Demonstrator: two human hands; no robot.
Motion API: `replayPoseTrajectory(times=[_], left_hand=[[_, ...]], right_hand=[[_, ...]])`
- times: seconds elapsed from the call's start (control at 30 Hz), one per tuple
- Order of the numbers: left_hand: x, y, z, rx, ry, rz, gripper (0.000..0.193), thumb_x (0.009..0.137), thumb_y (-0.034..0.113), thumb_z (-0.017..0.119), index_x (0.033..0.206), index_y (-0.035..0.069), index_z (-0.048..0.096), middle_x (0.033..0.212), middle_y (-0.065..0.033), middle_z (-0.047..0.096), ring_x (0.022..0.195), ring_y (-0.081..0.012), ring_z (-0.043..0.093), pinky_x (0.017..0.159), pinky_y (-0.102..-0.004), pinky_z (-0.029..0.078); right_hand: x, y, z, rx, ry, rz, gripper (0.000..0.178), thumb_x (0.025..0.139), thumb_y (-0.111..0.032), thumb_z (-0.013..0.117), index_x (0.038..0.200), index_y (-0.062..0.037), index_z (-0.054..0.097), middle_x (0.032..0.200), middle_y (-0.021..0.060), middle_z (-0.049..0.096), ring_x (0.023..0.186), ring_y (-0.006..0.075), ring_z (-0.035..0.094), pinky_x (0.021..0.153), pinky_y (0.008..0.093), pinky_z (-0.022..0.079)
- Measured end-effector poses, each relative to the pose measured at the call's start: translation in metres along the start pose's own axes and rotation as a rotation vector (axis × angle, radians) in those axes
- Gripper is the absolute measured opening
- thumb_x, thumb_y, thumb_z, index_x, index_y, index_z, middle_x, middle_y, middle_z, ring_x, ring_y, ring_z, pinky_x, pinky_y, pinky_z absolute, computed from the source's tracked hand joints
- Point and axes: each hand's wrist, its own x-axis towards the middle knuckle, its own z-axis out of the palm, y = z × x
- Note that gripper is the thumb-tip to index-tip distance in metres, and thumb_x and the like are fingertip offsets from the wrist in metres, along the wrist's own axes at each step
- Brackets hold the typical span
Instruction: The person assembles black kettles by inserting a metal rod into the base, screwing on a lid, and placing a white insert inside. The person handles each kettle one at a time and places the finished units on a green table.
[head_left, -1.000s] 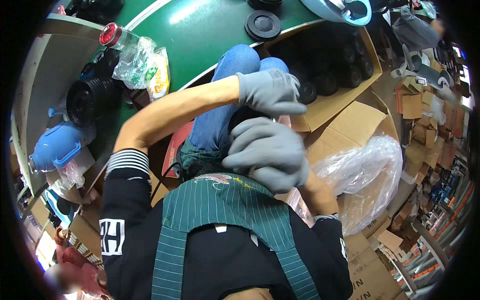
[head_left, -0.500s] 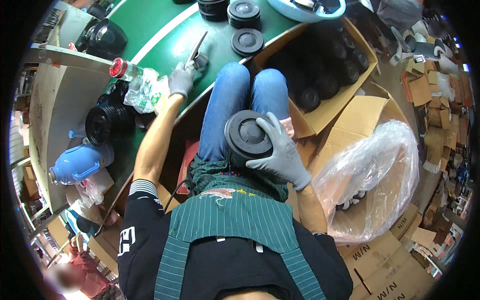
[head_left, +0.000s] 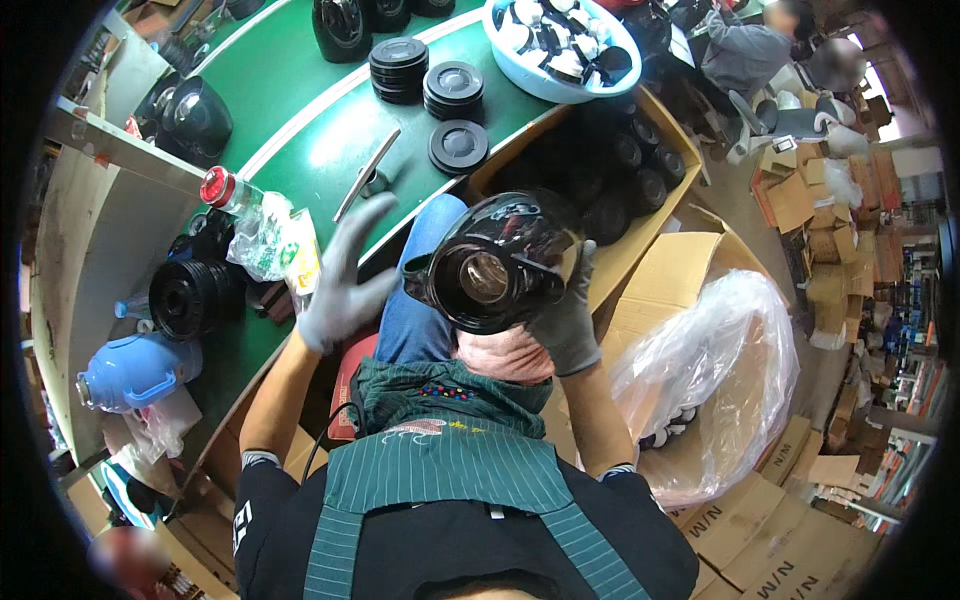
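My right hand (head_left: pixel 567 330), in a grey glove, grips a glossy black jug (head_left: pixel 520 235) at its right side, above my lap. The jug is tilted with its round open mouth toward me, and a shiny liner shows inside. To its left, my gloved left hand (head_left: pixel 348 285) is raised with fingers spread, holding nothing. Just beyond that hand, a flat metal hand tool (head_left: pixel 370 172) with a short round part lies on the green bench. A pink cloth (head_left: pixel 505 355) rests on my lap under the jug.
Black round lids (head_left: pixel 458 147) are stacked on the bench (head_left: pixel 300 150). A light blue basin (head_left: pixel 560 85) holds black and white parts. Right of my knees stand a carton of black parts (head_left: pixel 690 165) and a carton with a clear plastic liner (head_left: pixel 720 370). A blue flask (head_left: pixel 140 372) is at left.
The jug has been turned from its disc-shaped base to its open mouth in my right hand. My left hand has left the metal tool and moved back, opening. The view has shifted.
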Motion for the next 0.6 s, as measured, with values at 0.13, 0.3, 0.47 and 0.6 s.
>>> replayPoseTrajectory(times=[0.13,0.3,0.47,0.6], left_hand=[[-0.008,0.028,0.001,0.011,-0.035,0.323,0.075,0.081,0.027,0.086,0.144,-0.002,0.055,0.142,-0.0211,0.061,0.138,-0.0405,0.056,0.122,-0.0529,0.038],[-0.002,0.027,0.001,-0.118,0.038,-0.053,0.043,0.070,0.012,0.093,0.101,0.001,0.065,0.097,-0.0095,0.066,0.083,-0.0228,0.062,0.076,-0.0350,0.051],[0.014,0.031,-0.004,-0.241,0.073,-0.169,0.025,0.079,-0.001,0.085,0.083,0.002,0.061,0.076,0.0016,0.053,0.072,-0.0064,0.045,0.062,-0.0268,0.037],[0.014,0.013,-0.008,-0.252,0.076,-0.230,0.025,0.080,-0.001,0.084,0.081,0.003,0.059,0.074,0.0029,0.052,0.072,-0.0050,0.045,0.062,-0.0256,0.037]], right_hand=[[0.005,0.032,0.026,-0.480,0.167,0.016,0.094,0.098,-0.086,0.044,0.161,-0.0170,0.049,0.163,0.0117,0.053,0.147,0.0329,0.054,0.120,0.0554,0.047],[0.017,0.052,0.029,-0.621,-0.084,0.129,0.101,0.095,-0.092,0.039,0.164,-0.0188,0.045,0.165,0.0128,0.050,0.148,0.0348,0.053,0.120,0.0562,0.047],[0.043,0.056,0.019,0.011,-0.103,0.486,0.072,0.111,-0.052,0.050,0.168,-0.0137,0.028,0.164,0.0157,0.049,0.146,0.0323,0.055,0.116,0.0572,0.053],[0.051,0.057,0.037,-0.249,0.123,0.484,0.089,0.107,-0.078,0.030,0.169,-0.0151,0.030,0.165,0.0186,0.048,0.147,0.0388,0.054,0.119,0.0622,0.048]])
